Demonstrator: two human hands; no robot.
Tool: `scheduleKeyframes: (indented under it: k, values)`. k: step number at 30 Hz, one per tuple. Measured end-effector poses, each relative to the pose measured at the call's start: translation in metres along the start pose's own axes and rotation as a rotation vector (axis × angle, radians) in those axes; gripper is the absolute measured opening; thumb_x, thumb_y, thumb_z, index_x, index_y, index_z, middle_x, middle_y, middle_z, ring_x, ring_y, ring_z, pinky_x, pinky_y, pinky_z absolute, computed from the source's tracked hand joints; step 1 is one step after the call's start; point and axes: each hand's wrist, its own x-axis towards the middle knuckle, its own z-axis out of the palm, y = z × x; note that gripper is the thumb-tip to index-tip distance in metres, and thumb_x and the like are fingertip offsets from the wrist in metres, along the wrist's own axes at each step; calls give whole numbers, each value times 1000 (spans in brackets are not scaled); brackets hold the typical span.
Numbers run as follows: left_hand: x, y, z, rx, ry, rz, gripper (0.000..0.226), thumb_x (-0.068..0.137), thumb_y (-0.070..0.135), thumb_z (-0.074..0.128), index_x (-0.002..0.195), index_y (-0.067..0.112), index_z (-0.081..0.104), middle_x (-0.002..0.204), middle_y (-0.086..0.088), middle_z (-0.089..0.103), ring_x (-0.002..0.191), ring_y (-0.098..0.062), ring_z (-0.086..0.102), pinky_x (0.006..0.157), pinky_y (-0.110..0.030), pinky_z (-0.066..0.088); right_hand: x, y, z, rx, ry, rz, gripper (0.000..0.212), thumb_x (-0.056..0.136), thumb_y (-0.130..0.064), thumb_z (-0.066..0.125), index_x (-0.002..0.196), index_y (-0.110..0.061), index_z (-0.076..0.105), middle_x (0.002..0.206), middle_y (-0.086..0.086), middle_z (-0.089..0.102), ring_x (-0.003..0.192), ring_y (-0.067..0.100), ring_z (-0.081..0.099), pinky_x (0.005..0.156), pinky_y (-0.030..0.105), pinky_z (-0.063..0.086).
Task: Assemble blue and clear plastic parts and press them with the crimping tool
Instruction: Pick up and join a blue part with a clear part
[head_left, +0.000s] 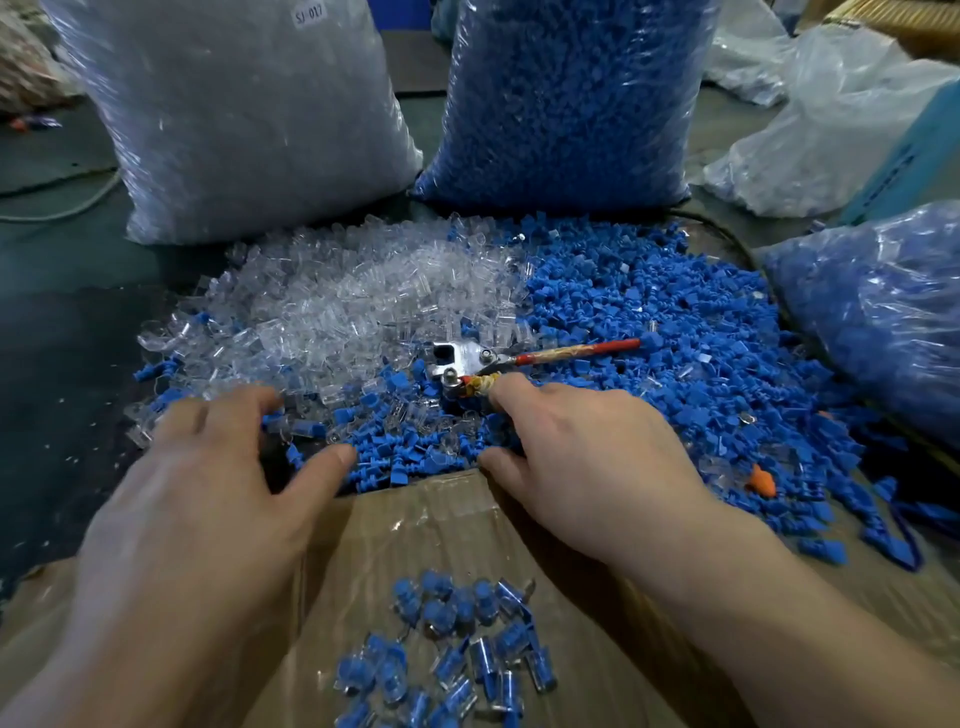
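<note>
crimping tool (470, 366) just beyond right hand (582, 447) fingertips | right hand spread, empty | left hand (208, 467) spread, empty

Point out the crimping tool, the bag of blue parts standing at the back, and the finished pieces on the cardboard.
crimping tool (465, 361): head view, on its metal head.
bag of blue parts (566, 98): head view, middle of its front.
finished pieces (457, 644): head view, centre of the cluster.

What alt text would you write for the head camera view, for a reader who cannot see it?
Two bare hands reach into loose plastic parts: the left hand over the clear parts, the right hand touching the crimping tool beside the blue parts. Assembled pieces lie on cardboard in front.
</note>
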Motion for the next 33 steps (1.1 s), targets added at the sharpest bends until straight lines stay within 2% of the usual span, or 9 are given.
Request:
scheduleKeyframes:
  k: [2, 5, 9, 12, 16, 21, 26, 29, 33]
  values:
    - [-2, 14, -2, 90, -105, 14, 91, 71, 98, 18, 136, 40, 45, 121, -5, 59, 98, -28, 65, 82, -49, 59, 3, -3, 1, -10, 29, -25, 37, 93, -59, 45, 117, -31, 44, 92, -7, 60, 76, 25, 58, 47, 31, 27]
    - [-1, 28, -5, 113, -167, 99, 75, 81, 79, 31, 144, 39, 46, 126, 7, 58, 104, -16, 60, 84, -37, 53, 8, -8, 5, -8, 51, -87, 33, 94, -54, 46, 118, -32, 48, 101, -6, 60, 83, 24, 60, 51, 32, 29]
    - [-1, 32, -1, -67, -161, 172, 45, 93, 47, 55, 136, 37, 57, 117, 15, 58, 98, -7, 53, 83, -31, 45, 11, -8, 9, 59, 63, -108, 22, 95, -43, 49, 114, -31, 51, 99, -6, 60, 81, 25, 59, 55, 33, 36]
    - [-1, 31, 4, -160, -90, 185, 32, 92, 36, 63, 124, 34, 66, 106, 17, 61, 93, -8, 56, 78, -30, 43, 11, -6, 8, 133, 78, -102, 16, 94, -39, 52, 106, -30, 48, 90, -8, 59, 76, 23, 58, 56, 34, 39]
    - [-2, 30, 7, -233, -34, 173, 26, 90, 40, 62, 114, 36, 69, 101, 21, 65, 93, -9, 60, 81, -37, 51, 10, -5, 7, 164, 90, -112, 17, 93, -37, 53, 104, -29, 43, 86, -6, 60, 70, 21, 55, 55, 35, 41]
    - [-5, 25, 12, -449, 17, 130, 23, 90, 32, 67, 108, 46, 66, 90, 27, 65, 92, 11, 58, 71, -14, 37, 8, -3, 4, 210, 62, -117, 20, 93, -28, 52, 111, -27, 43, 86, -4, 59, 71, 24, 54, 58, 38, 44]
    - [-7, 23, 13, -662, 64, 81, 28, 76, 64, 57, 103, 56, 62, 99, 34, 66, 87, 11, 64, 69, -24, 54, 4, 5, -3, 289, 58, -67, 16, 95, -31, 56, 110, -31, 51, 90, -11, 59, 81, 14, 56, 72, 35, 49]
    - [-9, 22, 17, -807, 112, 26, 40, 67, 68, 64, 104, 53, 61, 93, 19, 72, 78, 0, 71, 68, -30, 59, 1, 9, -8, 562, 116, 52, 3, 91, -33, 65, 89, -32, 63, 79, -13, 63, 71, 3, 60, 67, 28, 53]
    - [-13, 27, 15, -945, 80, -3, 49, 60, 74, 68, 99, 43, 65, 84, 8, 73, 66, -7, 71, 49, -19, 53, -2, 4, -16, 1217, -22, 225, 13, 89, -15, 69, 85, -28, 71, 74, 1, 73, 66, 15, 72, 62, 30, 60]
